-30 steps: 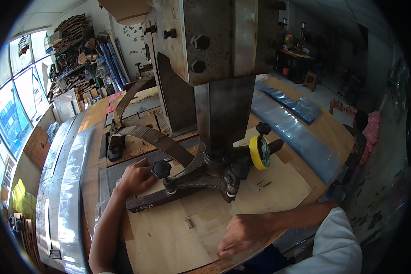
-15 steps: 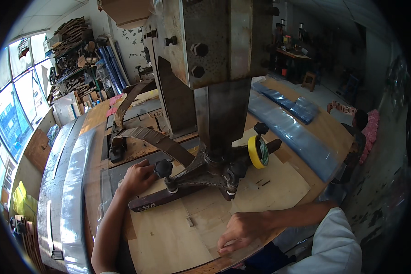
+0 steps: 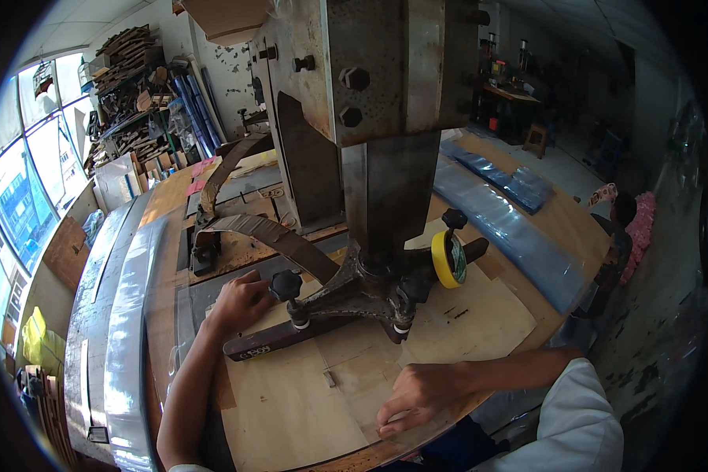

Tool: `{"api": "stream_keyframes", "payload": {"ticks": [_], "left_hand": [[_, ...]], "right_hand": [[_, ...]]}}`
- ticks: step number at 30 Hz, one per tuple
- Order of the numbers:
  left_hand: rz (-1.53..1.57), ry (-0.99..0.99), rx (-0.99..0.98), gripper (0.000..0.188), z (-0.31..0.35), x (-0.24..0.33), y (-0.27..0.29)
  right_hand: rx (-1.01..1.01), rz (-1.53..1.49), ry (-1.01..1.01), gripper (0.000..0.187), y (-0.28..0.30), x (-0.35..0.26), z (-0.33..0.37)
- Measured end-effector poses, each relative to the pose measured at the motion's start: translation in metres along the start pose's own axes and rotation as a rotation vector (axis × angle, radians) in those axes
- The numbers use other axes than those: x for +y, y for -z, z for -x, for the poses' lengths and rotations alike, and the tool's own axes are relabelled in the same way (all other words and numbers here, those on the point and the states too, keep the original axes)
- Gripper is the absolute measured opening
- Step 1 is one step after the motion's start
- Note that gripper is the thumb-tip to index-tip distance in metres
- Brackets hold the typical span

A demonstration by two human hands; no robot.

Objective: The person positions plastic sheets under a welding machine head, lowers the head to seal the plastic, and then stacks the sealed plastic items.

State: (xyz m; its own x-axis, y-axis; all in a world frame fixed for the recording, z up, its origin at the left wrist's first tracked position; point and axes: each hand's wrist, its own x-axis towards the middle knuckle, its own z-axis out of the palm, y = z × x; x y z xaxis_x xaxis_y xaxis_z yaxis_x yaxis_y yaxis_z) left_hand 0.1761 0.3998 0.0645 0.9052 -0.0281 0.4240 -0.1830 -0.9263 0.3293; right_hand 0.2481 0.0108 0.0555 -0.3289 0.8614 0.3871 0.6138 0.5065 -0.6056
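My left hand [image 3: 242, 303], fingers curled, rests left of a black knob [image 3: 285, 285] on the press head. What lies under its fingers is hidden. My right hand [image 3: 418, 396] is closed low over the near edge of a pale board [image 3: 299, 417], its fingertips pressed together; a clear film seems to lie beneath them, too faint to make out. Between the hands a dark metal bar [image 3: 271, 343] is fixed under the press head [image 3: 362, 295]. A small rectangular piece [image 3: 330, 380] lies on the board.
The steel press column [image 3: 389, 189] stands straight ahead. A yellow tape roll [image 3: 448, 259] hangs at a knob on its right. Clear plastic sheets [image 3: 511, 232] lie at right, another plastic strip [image 3: 130, 338] at left. A person [image 3: 617, 220] sits beyond the table's right side.
The whole view has shifted slightly, with the press a little farther right. Both my hands keep nearly the same place and pose. The other person's raised hand has changed position.
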Motion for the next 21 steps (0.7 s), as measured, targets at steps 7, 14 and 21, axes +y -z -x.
{"api": "stream_keyframes", "payload": {"ticks": [7,14,21], "left_hand": [[-0.02,-0.03,0.001,0.019,-0.004,0.0037,-0.0006],[-0.018,-0.021,-0.006,0.018,-0.0039,0.0003,-0.0011],[-0.012,-0.028,0.008,0.02,-0.0002,-0.005,-0.0038]], "right_hand": [[-0.001,-0.003,-0.025,0.015,0.0014,-0.0021,0.0029],[0.013,-0.016,-0.015,0.015,0.0032,-0.0016,0.0008],[0.01,0.011,0.001,0.01,0.0035,-0.0054,-0.0033]]}}
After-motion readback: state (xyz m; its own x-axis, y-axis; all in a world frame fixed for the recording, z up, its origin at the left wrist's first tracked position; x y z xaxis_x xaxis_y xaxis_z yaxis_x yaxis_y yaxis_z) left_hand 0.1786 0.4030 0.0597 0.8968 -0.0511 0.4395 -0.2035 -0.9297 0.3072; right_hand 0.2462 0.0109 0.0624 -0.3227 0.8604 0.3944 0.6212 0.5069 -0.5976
